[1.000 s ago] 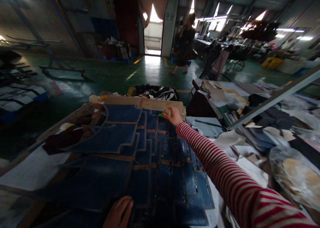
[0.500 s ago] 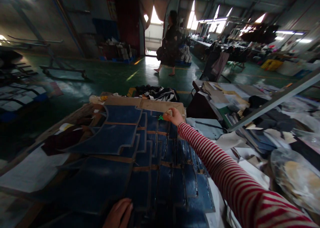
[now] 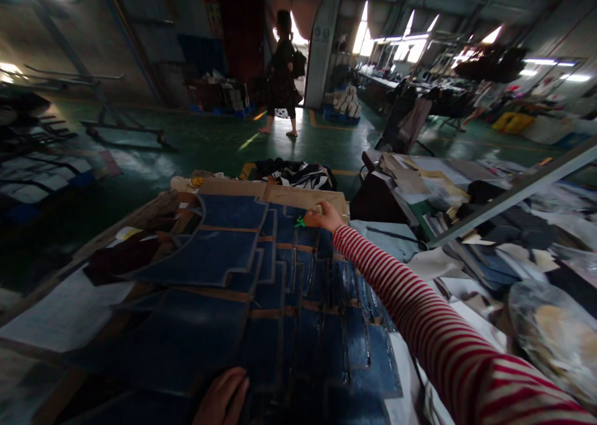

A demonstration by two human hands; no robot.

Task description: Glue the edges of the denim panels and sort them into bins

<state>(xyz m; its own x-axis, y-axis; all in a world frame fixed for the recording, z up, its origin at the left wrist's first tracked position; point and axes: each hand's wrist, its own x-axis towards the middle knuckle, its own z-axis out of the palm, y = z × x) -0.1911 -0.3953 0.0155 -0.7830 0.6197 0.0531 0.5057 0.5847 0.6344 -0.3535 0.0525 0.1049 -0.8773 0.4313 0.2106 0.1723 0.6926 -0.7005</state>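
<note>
Currently, in the head view, the flat blue panels with grey borders (image 3: 200, 257) overlap in stepped rows from centre left to lower right, beside a tan cardboard sheet (image 3: 305, 196) at upper centre. Near that sheet, the bare right hand (image 3: 330, 217) pinches a small pale object (image 3: 317, 209), its fingers close together, with a bright green piece (image 3: 300, 221) just beside them. At bottom centre, the bare left hand (image 3: 224, 397) rests by the panels, fingers together; whether it grips anything, I cannot tell. Judging progress, the rows look already laid out; glossy dark lines mark many right-side edges, while left-side borders look dull. Whether those need more work is unclear.
</note>
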